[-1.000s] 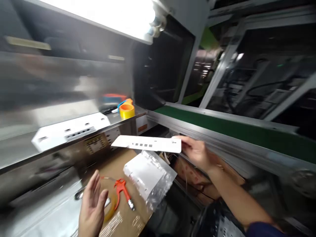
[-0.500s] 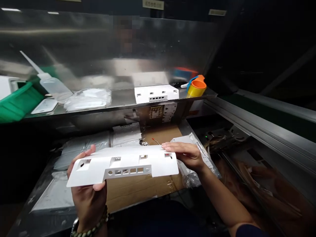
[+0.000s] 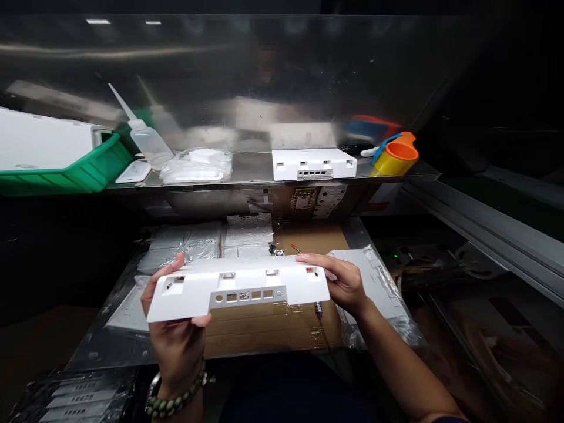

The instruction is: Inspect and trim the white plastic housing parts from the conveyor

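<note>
A long white plastic panel [image 3: 238, 288] with several rectangular port cut-outs is held level in front of me over a cardboard sheet [image 3: 273, 326]. My left hand [image 3: 176, 341] grips its left end, thumb on the front face and fingers behind. My right hand [image 3: 343, 282] holds the right end, fingers laid along the top edge. A matching white panel [image 3: 314, 164] lies on the metal shelf [image 3: 247, 176] above.
On the shelf stand a green bin [image 3: 66, 170], a squeeze bottle [image 3: 147, 141], bagged parts [image 3: 196, 164] and an orange-yellow tape roll [image 3: 394, 158]. Plastic bags [image 3: 383, 294] lie on the bench. A conveyor rail [image 3: 493, 229] runs along the right.
My view has swung left from the conveyor to the bench. My right hand carried the panel in, my left hand took its left end, and both now hold it level.
</note>
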`<state>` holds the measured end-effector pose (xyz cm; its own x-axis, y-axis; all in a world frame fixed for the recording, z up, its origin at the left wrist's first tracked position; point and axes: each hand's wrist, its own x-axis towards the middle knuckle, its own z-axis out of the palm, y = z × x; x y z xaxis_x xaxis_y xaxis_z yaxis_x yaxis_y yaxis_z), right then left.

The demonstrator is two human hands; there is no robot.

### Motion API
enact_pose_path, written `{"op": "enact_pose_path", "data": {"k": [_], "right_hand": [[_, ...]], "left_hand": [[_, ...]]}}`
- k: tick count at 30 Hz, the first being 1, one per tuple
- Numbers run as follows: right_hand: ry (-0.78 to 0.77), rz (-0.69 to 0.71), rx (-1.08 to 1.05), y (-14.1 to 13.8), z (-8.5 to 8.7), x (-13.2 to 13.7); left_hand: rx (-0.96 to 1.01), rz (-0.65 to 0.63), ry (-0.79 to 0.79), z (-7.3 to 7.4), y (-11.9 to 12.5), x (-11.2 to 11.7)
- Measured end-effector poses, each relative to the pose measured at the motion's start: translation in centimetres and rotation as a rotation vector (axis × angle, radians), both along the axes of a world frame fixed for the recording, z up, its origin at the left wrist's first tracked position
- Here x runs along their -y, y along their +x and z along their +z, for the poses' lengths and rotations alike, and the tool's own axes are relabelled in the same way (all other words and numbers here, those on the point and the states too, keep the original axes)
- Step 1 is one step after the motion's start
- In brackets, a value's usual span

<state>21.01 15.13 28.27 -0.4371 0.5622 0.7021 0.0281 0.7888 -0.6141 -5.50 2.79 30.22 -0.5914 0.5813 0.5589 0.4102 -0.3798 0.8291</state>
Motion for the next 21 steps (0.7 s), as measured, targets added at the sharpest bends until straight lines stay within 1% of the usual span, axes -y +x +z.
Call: {"op": "enact_pose_path", "data": {"k": [2, 7, 9, 10, 11, 13, 15, 16, 17, 18, 19, 21], "right_hand": [[-0.023, 0.005, -0.010, 0.0, -0.5, -0.1], [-0.082, 0.059, -0.044, 0.3, -1.7, -0.4], [-0.086, 0.060, -0.060, 0.5, -2.3, -0.5], [-0.087, 0.059, -0.066, 0.5, -2.6, -0.5], [-0.087, 0.059, -0.068, 0.6, -2.8, -0.5], [-0.087, 0.078, -0.058, 0.7, -3.4, -0.6], [-0.088, 0.132, -0.031, 0.5, -4.0, -0.7], [-0.085, 0.165, -0.003, 0.3, -4.5, -0.9], [-0.087, 0.183, 0.047, 0.0, -5.1, -1.2], [-0.101, 0.164, 0.141, -0.5, -5.8, -1.6], [-0.128, 0.107, 0.271, -1.1, -6.8, -2.1], [-0.212, -0.078, 0.575, -2.5, -9.3, -3.3]], "left_hand": [[0.012, -0.040, 0.046, 0.1, 0.3, 0.0], [0.053, -0.067, 0.026, 0.2, 1.4, 0.3], [0.144, -0.087, 0.043, 0.2, 1.6, 0.3], [0.247, -0.096, 0.064, 0.2, 1.6, 0.2], [0.400, -0.103, 0.079, 0.1, 1.4, 0.2], [0.818, -0.175, 0.027, 0.1, 0.5, 0.1], [1.232, -0.302, -0.153, 0.2, -0.6, 0.2], [1.386, -0.359, -0.267, 0.2, -1.2, 0.4], [1.492, -0.379, -0.358, 0.2, -1.6, 0.5], [1.556, -0.345, -0.413, 0.2, -2.1, 0.6], [1.587, -0.263, -0.431, 0.2, -2.4, 0.7], [1.577, -0.079, -0.393, 0.0, -3.1, 1.0]]}}
